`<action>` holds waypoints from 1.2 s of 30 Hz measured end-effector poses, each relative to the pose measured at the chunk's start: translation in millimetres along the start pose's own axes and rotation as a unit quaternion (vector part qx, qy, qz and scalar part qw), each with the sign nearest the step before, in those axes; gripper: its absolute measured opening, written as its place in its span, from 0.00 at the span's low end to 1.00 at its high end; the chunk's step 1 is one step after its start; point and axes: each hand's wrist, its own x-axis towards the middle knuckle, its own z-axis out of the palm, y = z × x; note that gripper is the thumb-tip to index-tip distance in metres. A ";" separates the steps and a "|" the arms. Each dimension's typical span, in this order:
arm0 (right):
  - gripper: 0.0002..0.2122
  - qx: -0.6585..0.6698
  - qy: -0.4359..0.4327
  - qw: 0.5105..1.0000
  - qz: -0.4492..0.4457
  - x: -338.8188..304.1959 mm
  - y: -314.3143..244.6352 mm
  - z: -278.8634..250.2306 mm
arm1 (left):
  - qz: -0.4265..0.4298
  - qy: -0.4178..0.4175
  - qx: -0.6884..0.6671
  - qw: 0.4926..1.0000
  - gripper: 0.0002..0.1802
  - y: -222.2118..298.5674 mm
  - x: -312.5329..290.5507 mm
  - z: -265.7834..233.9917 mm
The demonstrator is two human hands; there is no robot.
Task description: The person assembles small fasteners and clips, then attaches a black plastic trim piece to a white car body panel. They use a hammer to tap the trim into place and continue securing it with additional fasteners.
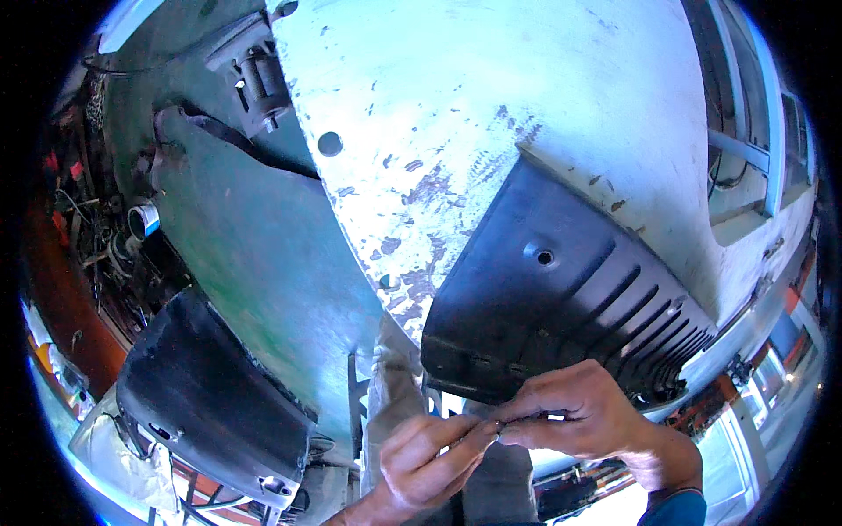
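My left hand [428, 458] and my right hand [583, 412] meet at the lower middle, fingertips pinched together. Between them shows a tiny, shiny bit, too small to name; both hands are closed at it. Just above my fingers is the lower edge of a black louvred panel [509, 289], set against a pale, scuffed vehicle body [491, 79]. A round hole sits in the panel's dented upper part, with a row of slots running off to the right.
Left of the pale body spreads a green metal surface [263, 237] with a dark cylindrical fitting [261, 83] on it. Another black panel [210, 386] stands at the lower left, near a white-rimmed can [143, 221]. Window framing [774, 158] rises at the right.
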 end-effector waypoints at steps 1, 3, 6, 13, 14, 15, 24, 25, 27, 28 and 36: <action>0.07 -0.010 -0.012 1.000 0.023 0.9 -1.9 -2.0 | -0.011 -0.003 -0.008 1.000 0.19 1.0 2.5 0.3; 0.07 -0.029 -0.009 0.999 0.010 4.4 -5.7 -3.3 | -0.028 -0.001 -0.023 0.999 0.20 -0.7 1.6 1.4; 0.06 -0.080 0.006 0.997 0.008 14.8 -7.0 -6.1 | -0.140 0.045 -0.079 0.986 0.28 -9.4 -11.7 6.9; 0.06 -0.182 0.083 0.979 0.050 43.6 2.7 -2.3 | -0.448 0.035 -0.281 0.848 0.56 -20.3 -3.4 19.0; 0.06 -0.195 0.072 0.977 0.052 47.6 3.3 -2.1 | -0.470 0.017 -0.318 0.823 0.59 -15.3 4.3 19.8; 0.06 -0.209 0.060 0.974 0.055 51.7 4.0 -2.3 | -0.494 0.004 -0.344 0.799 0.61 -13.3 6.2 20.7; 0.05 -0.309 0.019 0.951 0.025 73.1 -0.9 4.1 | -0.470 0.074 -0.357 0.804 0.66 -9.4 -20.3 60.2; 0.05 -0.320 0.016 0.947 0.033 74.7 -2.8 4.5 | -0.478 0.068 -0.363 0.797 0.67 -9.0 -17.7 58.7; 0.05 -0.336 -0.003 0.940 0.064 78.7 -10.2 5.1 | -0.484 0.044 -0.365 0.794 0.67 -9.5 -14.4 55.3; 0.05 -0.342 -0.010 0.936 0.079 80.4 -12.5 5.8 | -0.486 0.031 -0.366 0.793 0.68 -10.6 -12.5 53.3; 0.05 -0.375 -0.021 0.923 0.083 84.5 -16.4 8.6 | -0.470 -0.023 -0.385 0.794 0.67 -17.6 -12.6 61.1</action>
